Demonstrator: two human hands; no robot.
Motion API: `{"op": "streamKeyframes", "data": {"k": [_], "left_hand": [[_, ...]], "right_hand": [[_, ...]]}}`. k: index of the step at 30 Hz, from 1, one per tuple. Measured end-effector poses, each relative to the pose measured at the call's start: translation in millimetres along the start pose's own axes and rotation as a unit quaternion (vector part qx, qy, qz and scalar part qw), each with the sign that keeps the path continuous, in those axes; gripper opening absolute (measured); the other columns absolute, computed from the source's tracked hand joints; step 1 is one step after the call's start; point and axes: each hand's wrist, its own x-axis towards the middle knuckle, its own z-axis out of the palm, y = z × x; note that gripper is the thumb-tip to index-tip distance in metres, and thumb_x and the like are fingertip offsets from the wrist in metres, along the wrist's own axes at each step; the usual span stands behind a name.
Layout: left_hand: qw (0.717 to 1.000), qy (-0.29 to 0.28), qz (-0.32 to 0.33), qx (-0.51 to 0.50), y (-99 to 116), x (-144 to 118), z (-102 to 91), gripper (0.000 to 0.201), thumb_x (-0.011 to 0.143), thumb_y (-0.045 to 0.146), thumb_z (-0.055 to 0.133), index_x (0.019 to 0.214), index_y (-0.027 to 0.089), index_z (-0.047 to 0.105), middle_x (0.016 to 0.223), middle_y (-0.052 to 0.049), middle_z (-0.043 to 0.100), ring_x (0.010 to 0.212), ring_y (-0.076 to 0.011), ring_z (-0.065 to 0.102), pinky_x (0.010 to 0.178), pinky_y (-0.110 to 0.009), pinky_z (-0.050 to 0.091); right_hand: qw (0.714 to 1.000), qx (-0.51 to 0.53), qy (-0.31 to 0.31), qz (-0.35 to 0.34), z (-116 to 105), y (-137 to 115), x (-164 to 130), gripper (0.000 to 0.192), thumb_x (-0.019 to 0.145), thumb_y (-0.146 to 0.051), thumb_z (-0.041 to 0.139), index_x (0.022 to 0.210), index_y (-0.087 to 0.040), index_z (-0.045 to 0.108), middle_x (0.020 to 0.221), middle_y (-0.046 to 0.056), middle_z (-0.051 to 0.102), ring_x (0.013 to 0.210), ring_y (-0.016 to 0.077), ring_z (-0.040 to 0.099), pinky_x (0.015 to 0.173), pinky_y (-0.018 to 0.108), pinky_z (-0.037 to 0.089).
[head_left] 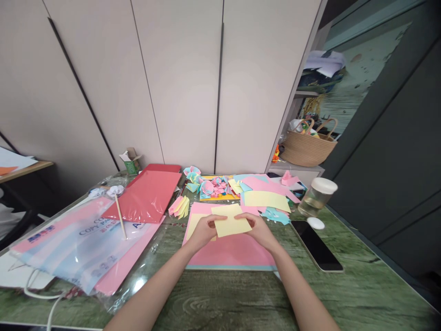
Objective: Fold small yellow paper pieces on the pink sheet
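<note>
- While both hands pinch the yellow paper square (231, 221), left hand (203, 231) and right hand (259, 230) clamped on opposite edges, even tension would likely keep it flat.
- It hovers over the pink sheet (229, 253) mid-tabletop (220, 299).
- Phone (316, 246) and jar (317, 196) sit toward the right edge.

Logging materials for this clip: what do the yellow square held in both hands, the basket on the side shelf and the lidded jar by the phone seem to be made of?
Yellow square sheet: thin matte paper, probably; its edges lie flat and crisp between the left hand and right hand.
Tan round basket: woven straw or rope, judging by its ribbed coils.
Clear jar with white lid: see-through glass or plastic; unclear which.
</note>
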Motion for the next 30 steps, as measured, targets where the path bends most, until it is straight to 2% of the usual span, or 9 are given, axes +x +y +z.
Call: {"op": "streamKeyframes", "data": {"k": [4,8,13,16,20,22,25,28,30], "left_hand": [[1.0,0.01,-0.007,0.026,0.3,-2.7,0.0,0.026,0.086,0.031,0.053,0.107,0.015,0.055,0.107,-0.007,0.057,0.091,-0.017,0.057,0.078,-0.037,0.05],[0.998,0.045,-0.026,0.045,-1.6,-4.8,1.0,0.028,0.085,0.034,0.053,0.104,0.013,0.056,0.104,-0.004,0.058,0.089,-0.019,0.058,0.076,-0.036,0.05],[0.994,0.099,-0.03,0.039,-2.4,-8.3,9.9,0.03,0.086,0.035,0.052,0.107,0.014,0.054,0.106,-0.005,0.057,0.09,-0.0196,0.058,0.076,-0.037,0.05],[0.992,0.124,-0.026,0.026,-0.6,-10.4,16.2,0.029,0.086,0.035,0.052,0.106,0.014,0.055,0.103,-0.005,0.058,0.086,-0.0174,0.058,0.073,-0.035,0.051],[0.989,0.148,-0.012,0.004,3.6,-11.6,19.6,0.031,0.086,0.034,0.052,0.109,0.014,0.052,0.088,-0.003,0.059,0.07,-0.0122,0.059,0.063,-0.03,0.051],[0.988,0.154,-0.001,-0.007,5.6,-11.5,19.2,0.039,0.085,0.034,0.054,0.119,0.016,0.045,0.072,0.003,0.056,0.059,-0.0097,0.055,0.062,-0.029,0.052],[0.989,0.147,0.011,-0.017,7.3,-11.2,18.0,0.056,0.082,0.035,0.056,0.131,0.02,0.033,0.052,0.01,0.045,0.049,-0.0079,0.047,0.065,-0.03,0.052],[0.992,0.128,0.006,-0.01,6.8,-10.8,17.5,0.06,0.079,0.034,0.06,0.131,0.019,0.033,0.056,0.009,0.049,0.048,-0.0074,0.046,0.059,-0.027,0.05],[0.992,0.123,0.0,0.003,6.3,-10.7,17.7,0.051,0.08,0.033,0.06,0.125,0.017,0.04,0.069,0.004,0.055,0.053,-0.0078,0.05,0.055,-0.025,0.048]], "right_hand": [[1.0,-0.007,-0.003,-0.004,1.0,-9.0,-2.6,0.039,0.057,-0.028,0.076,0.094,-0.022,0.065,0.098,0.003,0.062,0.09,0.0184,0.057,0.076,0.029,0.044],[1.0,-0.006,0.019,-0.01,4.7,-6.4,-1.9,0.023,0.068,-0.034,0.069,0.083,-0.018,0.064,0.088,0.002,0.061,0.083,0.0154,0.057,0.073,0.029,0.044],[0.997,-0.008,0.083,0.0,15.5,8.3,0.3,0.023,0.083,-0.036,0.054,0.084,-0.013,0.058,0.081,0.0,0.059,0.072,0.0111,0.056,0.067,0.029,0.048],[0.992,-0.007,0.124,0.013,21.4,11.8,0.0,0.023,0.085,-0.036,0.052,0.085,-0.013,0.057,0.08,-0.001,0.058,0.068,0.0097,0.055,0.063,0.027,0.048],[0.987,0.018,0.158,0.022,25.4,7.3,-0.8,0.024,0.08,-0.04,0.057,0.084,-0.016,0.055,0.075,-0.001,0.058,0.065,0.0109,0.055,0.06,0.026,0.047],[0.986,0.044,0.16,0.02,25.8,4.3,-0.7,0.033,0.074,-0.043,0.063,0.095,-0.021,0.053,0.081,0.001,0.061,0.073,0.0152,0.058,0.064,0.029,0.048],[0.986,0.079,0.145,0.025,24.8,3.4,0.0,0.055,0.068,-0.045,0.067,0.114,-0.025,0.044,0.091,0.002,0.064,0.083,0.02,0.061,0.07,0.032,0.049],[0.988,0.092,0.118,0.036,23.4,7.1,0.5,0.044,0.072,-0.046,0.063,0.106,-0.019,0.052,0.087,0.003,0.065,0.079,0.0192,0.062,0.072,0.034,0.049],[0.99,0.089,0.1,0.042,23.4,10.5,0.5,0.033,0.079,-0.043,0.058,0.096,-0.015,0.057,0.087,0.003,0.063,0.077,0.016,0.061,0.071,0.033,0.049]]}}
